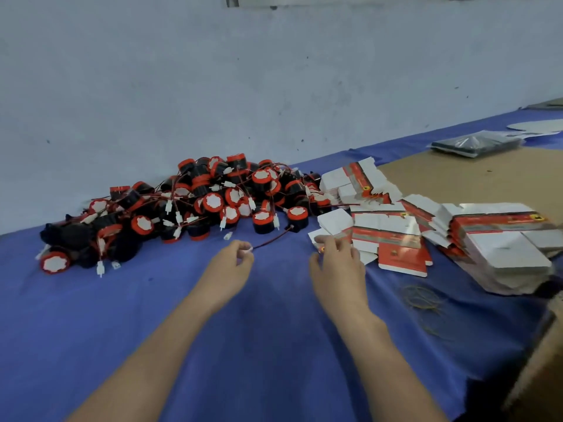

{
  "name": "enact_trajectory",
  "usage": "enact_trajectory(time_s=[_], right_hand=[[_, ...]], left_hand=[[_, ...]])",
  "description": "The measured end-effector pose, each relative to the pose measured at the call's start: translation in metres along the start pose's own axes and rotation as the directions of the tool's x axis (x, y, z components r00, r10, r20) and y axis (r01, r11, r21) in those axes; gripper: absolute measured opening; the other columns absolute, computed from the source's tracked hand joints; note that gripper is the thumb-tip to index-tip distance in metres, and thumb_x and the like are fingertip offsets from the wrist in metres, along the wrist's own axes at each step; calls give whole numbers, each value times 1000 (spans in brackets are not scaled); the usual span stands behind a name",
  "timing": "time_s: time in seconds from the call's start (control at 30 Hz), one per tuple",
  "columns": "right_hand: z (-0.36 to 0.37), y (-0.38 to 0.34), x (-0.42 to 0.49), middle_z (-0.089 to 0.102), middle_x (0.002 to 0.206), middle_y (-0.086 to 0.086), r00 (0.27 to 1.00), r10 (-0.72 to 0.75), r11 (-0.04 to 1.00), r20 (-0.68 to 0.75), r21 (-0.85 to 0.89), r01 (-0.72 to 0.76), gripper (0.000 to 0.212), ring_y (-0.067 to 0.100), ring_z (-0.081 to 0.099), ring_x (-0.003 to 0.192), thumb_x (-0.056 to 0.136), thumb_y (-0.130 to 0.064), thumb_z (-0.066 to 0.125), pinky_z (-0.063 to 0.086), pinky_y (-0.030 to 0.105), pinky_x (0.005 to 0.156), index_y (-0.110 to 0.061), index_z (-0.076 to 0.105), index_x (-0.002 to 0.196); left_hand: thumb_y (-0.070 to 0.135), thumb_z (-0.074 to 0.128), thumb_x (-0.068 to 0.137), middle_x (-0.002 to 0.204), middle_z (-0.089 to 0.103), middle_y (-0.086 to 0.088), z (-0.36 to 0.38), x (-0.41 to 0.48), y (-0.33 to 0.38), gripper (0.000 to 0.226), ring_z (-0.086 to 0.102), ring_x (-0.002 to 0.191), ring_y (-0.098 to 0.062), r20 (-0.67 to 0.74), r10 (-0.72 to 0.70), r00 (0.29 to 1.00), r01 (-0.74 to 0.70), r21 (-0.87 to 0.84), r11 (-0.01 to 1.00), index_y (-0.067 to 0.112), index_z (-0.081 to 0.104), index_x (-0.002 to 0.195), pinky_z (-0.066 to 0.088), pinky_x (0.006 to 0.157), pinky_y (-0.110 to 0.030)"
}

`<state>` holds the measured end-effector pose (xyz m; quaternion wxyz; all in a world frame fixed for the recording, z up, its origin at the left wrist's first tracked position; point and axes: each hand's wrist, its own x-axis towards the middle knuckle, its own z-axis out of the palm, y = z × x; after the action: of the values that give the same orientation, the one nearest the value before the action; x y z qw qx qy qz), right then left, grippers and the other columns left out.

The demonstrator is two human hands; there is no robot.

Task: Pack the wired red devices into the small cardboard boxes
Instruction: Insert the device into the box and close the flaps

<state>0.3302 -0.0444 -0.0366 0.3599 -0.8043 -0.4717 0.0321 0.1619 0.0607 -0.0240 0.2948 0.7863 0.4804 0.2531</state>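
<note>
A red device [297, 215] with a black body and a white disc on its red top stands at the near right edge of the heap, on the blue cloth [91, 315]. Its thin red-and-black wire [274, 239] runs down and to the left to a white connector [248, 249], which the left hand [231, 263] pinches between thumb and fingertips. The wire hangs in a slight curve between hand and device.

Behind and to the left of it sprawls the heap of red devices [189, 208], many lying on their sides, their wires and white plugs tangled through one another, against the pale wall [274, 86].

To the right, the right hand [335, 263] reaches onto the near edge of the flattened boxes [387, 236], fingers spread and bent over a white flap; whether it grips one I cannot tell, as the hand is blurred. The flat red-and-white cartons lie fanned in loose stacks, a thicker stack [499, 248] farthest right.

Near the right hand's wrist, a few thin rubber bands [423, 300] lie on the cloth. Farther right is a brown cardboard sheet [472, 175], with a dark plastic-wrapped bundle [475, 146] on its far side.
</note>
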Motion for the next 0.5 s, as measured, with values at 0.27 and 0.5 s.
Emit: enact_trajectory(time_s=[0.27,0.5], right_hand=[[1,29,32,15,166,15,986,164,968,28,-196,-156,56,35,1,155,106,-37,39,0,56,123,-24,24,158],[-9,59,46,-1,168,19,946,323,910,19,-281,-305,64,41,-8,153,104,-45,37,-4,63,119,-21,16,159]], left_hand=[[29,43,103,145,38,-16,41,99,16,38,43,125,-37,-137,46,990,-2,308,951,17,44,140,43,102,-52],[30,38,104,153,20,-25,68,145,24,37,35,129,-48,-84,-62,995,92,421,903,19,42,140,38,104,-55]])
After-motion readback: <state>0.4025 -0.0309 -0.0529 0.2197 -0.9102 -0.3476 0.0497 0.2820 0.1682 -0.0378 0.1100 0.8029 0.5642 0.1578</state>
